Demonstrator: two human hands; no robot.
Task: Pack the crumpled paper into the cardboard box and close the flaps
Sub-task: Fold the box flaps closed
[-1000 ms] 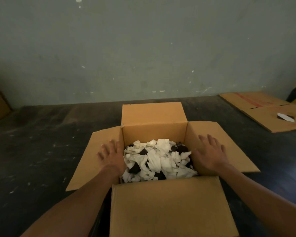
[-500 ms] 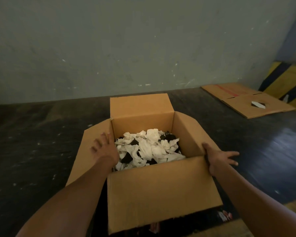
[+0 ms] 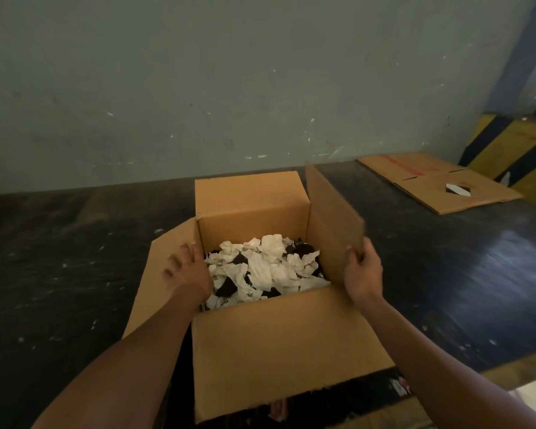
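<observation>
A brown cardboard box (image 3: 288, 342) stands open on a dark floor. Crumpled white paper (image 3: 265, 269) with some dark bits fills its inside. My right hand (image 3: 361, 272) grips the near edge of the right flap (image 3: 333, 222), which stands raised nearly upright. My left hand (image 3: 188, 270) lies flat with spread fingers on the left flap (image 3: 160, 274), which slopes outward. The far flap (image 3: 249, 193) stands up and the near flap hangs toward me.
A flattened cardboard sheet (image 3: 440, 184) with a red stripe and a white scrap lies on the floor at the far right. A yellow and black striped block (image 3: 514, 150) stands behind it. A grey wall (image 3: 229, 88) closes the back.
My right hand moved from the top of the right flap to its edge and lifted it from sloping outward to nearly upright. My left hand stayed on the left flap. The view swung right.
</observation>
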